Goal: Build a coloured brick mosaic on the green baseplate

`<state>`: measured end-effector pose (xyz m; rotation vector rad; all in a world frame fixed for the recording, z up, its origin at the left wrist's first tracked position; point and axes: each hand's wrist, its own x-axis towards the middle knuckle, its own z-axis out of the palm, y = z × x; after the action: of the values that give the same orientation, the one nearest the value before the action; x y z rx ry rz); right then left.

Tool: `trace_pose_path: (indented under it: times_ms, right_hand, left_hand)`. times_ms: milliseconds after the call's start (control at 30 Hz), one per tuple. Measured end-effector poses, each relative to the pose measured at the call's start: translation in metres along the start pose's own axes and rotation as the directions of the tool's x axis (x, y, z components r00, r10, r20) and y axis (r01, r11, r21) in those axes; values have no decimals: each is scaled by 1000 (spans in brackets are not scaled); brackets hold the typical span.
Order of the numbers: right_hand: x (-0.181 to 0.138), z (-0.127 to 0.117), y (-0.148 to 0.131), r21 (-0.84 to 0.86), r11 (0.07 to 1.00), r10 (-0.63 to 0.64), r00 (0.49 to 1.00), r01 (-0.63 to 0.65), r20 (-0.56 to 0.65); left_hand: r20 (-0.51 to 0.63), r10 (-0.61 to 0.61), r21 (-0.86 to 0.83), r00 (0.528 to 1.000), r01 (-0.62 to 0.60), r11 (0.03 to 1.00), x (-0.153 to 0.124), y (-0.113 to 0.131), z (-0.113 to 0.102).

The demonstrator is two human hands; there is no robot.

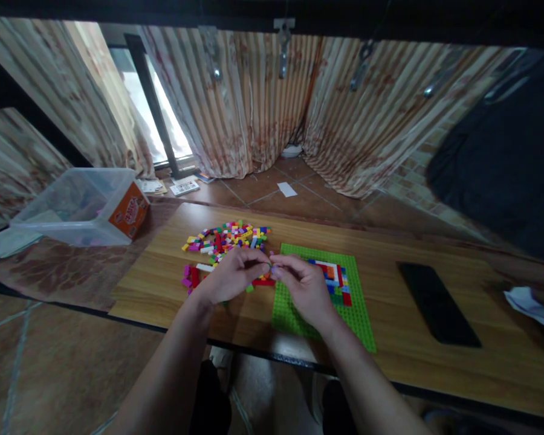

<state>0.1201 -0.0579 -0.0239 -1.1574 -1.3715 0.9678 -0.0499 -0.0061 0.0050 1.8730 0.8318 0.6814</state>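
At green baseplate (294, 311), left hand (229, 277), right hand (306, 289) pinch bricks (271, 273) — tub label (127, 211) illegible.

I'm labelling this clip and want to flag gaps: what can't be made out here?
Head view only:
Small piece pinched between left hand and right hand: shape hidden by fingertips.
Green plate: middle covered by the right hand.
Clear box: contents blurred behind cloudy walls.
White thing: cut off by right edge.

One head-worn view, close above the left hand (233, 275) and right hand (306, 290), faces forward and down across the wooden table (163, 272) toward curtains (254, 103).
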Motion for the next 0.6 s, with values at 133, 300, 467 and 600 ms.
trace_pose_path:
  times_ms: [133, 300, 467, 600]
  right_hand:
    - [-3, -22, -4, -50, 999, 11, 999, -13, -42]
    - [-9, -65, -1, -247, 968, -10, 979, -41, -204]
    - [-20, -101, 3, -434, 900, -71, 972, -35, -224]
    - [-25, -109, 11, -452, 890, -48, 975, -56, -215]
  left_hand:
    - [-26, 5, 97, 1000, -2, 995, 3, 1, 6]
    - [-106, 29, 396, 994, 16, 918, 6, -2, 15]
    - [-117, 2, 619, 993, 71, 782, 9, -2, 19]
    - [-128, -23, 680, 992, 105, 725, 11, -3, 22]
